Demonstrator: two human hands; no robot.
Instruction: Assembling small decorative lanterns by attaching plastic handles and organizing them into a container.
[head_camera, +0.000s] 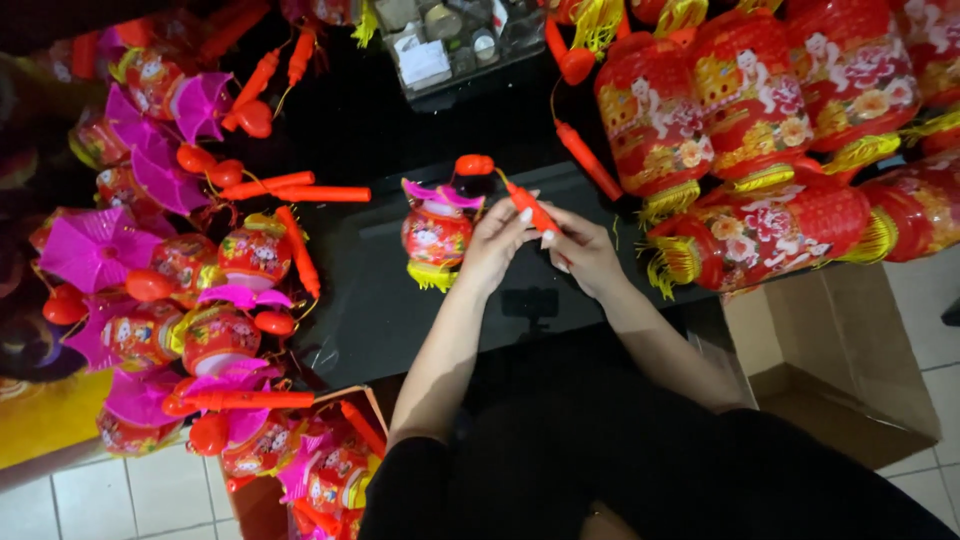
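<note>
Left hand (493, 245), right hand (583, 250): fingers pinched on orange stick (530, 208) of small lantern (437, 232); finished lanterns (190, 300) heaped alongside; assembly apparently ongoing.

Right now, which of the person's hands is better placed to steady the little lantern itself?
Left, probably. The left hand lies right beside the small red lantern, while the right hand sits farther away, pinching the orange handle stick.
</note>
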